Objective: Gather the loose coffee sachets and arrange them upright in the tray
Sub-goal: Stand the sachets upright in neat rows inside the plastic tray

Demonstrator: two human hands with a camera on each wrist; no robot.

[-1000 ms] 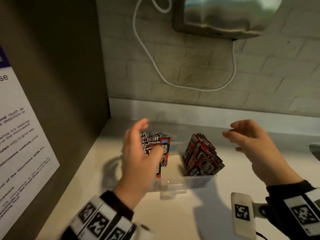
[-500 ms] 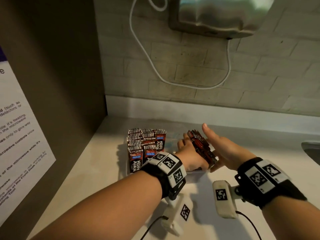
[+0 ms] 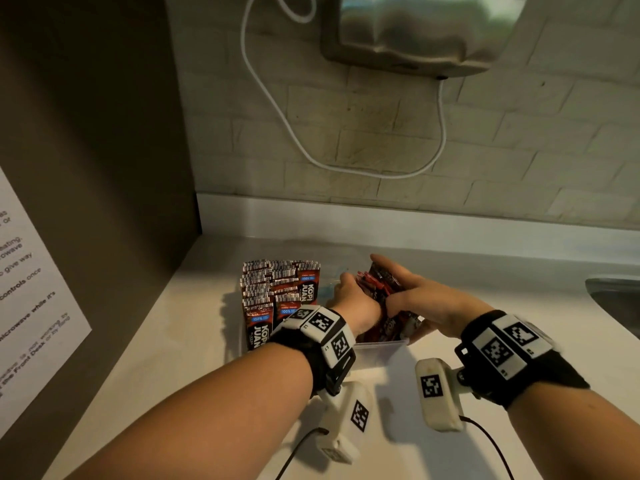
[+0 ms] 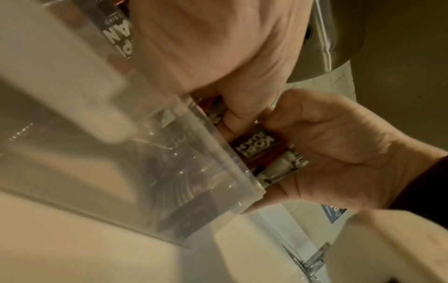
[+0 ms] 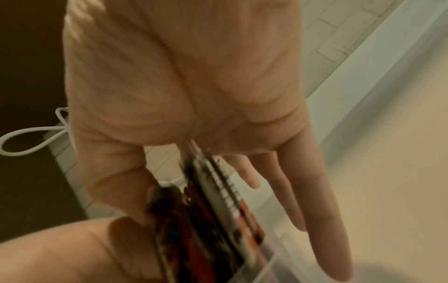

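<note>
**A:** so which step is this? Left half of the clear tray (image 3: 379, 345) already has a neat upright block of sachets (image 3: 277, 296).

**B:** yeah, now it's the leaning bundle of sachets (image 3: 384, 299) in the right half. Both hands squeeze it from either side: left hand (image 3: 356, 301) curled against its left face, right hand (image 3: 429, 299) gripping it, thumb on one face and fingers (image 5: 315, 191) down the other, by the tray wall.

**A:** next move?

**B:** I'd guess tip the bundle vertical and seat it flat on the tray floor, keeping the pack tight so nothing fans out or slides onto the desk (image 3: 173, 358).
</note>
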